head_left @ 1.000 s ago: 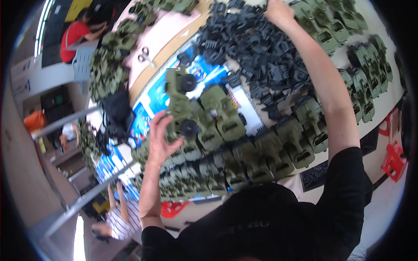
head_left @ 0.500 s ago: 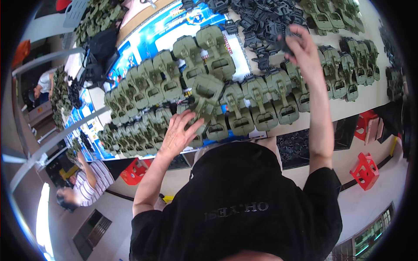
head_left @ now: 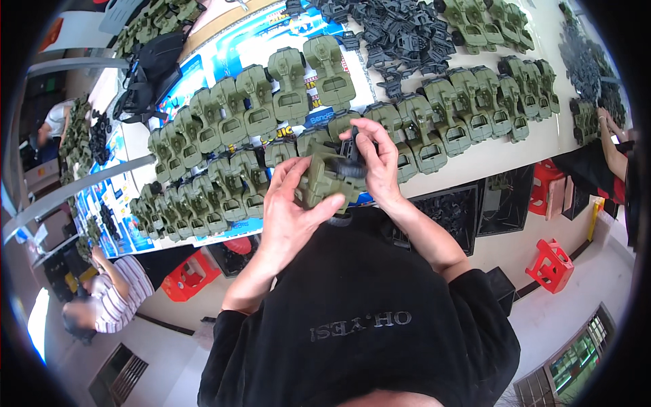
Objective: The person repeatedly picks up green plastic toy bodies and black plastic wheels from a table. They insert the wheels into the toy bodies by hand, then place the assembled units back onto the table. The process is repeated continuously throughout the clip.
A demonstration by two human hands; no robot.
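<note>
My left hand (head_left: 286,211) is closed around an olive-green toy vehicle (head_left: 317,178), which is turned over so that black wheels show. A small black plastic part (head_left: 348,148) sits pinched between the thumb and fingers of my right hand (head_left: 381,161), up against the vehicle's far side. Whether that part is seated in the vehicle or just touching it, I cannot tell. Both hands are close together above the table's near edge, in front of my chest. Rows of similar green vehicles (head_left: 258,102) stand just beyond them.
A heap of black plastic parts (head_left: 400,37) lies at the far middle of the table. More green vehicles (head_left: 468,102) line the right side. A black bag (head_left: 152,74) rests at the far left. Red stools (head_left: 553,264) and black crates (head_left: 444,214) are below. People work at both sides.
My right hand has come back from the black heap with a part. My left hand has lifted and turned over a green vehicle, drawing it toward me. The hands now meet.
</note>
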